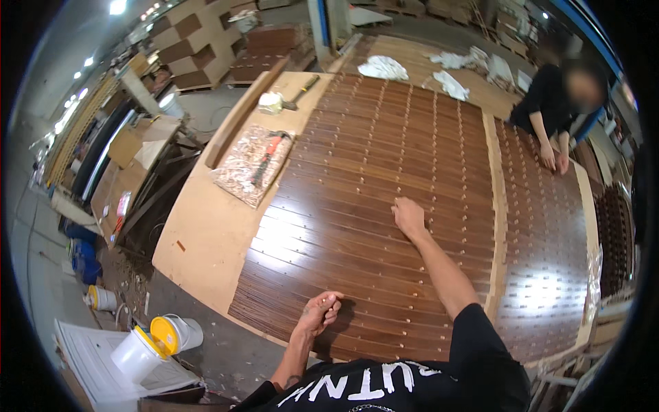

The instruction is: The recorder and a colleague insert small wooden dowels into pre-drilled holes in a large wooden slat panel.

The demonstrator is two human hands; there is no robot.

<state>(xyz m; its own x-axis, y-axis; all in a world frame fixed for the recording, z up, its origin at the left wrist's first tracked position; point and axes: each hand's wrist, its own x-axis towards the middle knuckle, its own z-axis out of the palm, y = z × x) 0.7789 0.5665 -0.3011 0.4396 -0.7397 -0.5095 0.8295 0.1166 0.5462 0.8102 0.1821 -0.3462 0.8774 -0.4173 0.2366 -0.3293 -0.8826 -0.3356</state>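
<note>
A wide panel of dark brown wooden boards (pixel 329 226) lies in front of me, with rows of small pale wooden dowels (pixel 433 178) standing up from it. My right hand (pixel 410 218) reaches over its middle, fingers pinched down at the surface; whatever they hold is hidden. Above the near left part of the panel, my left hand (pixel 320 312) is closed, with a pale bit that looks like wooden dowels showing at its fingers. A clear bag of dowels (pixel 240 168) rests on the bare table to the left, with a red-handled hammer (pixel 270 158) on it.
Across a second dowelled panel (pixel 542 226), a person (pixel 556 103) bends with both hands low. Another hammer (pixel 302 93) and a small whitish container (pixel 270 103) sit at the far left. White cloths (pixel 383 67) lie beyond. Yellow-lidded buckets (pixel 182 333) stand on the floor.
</note>
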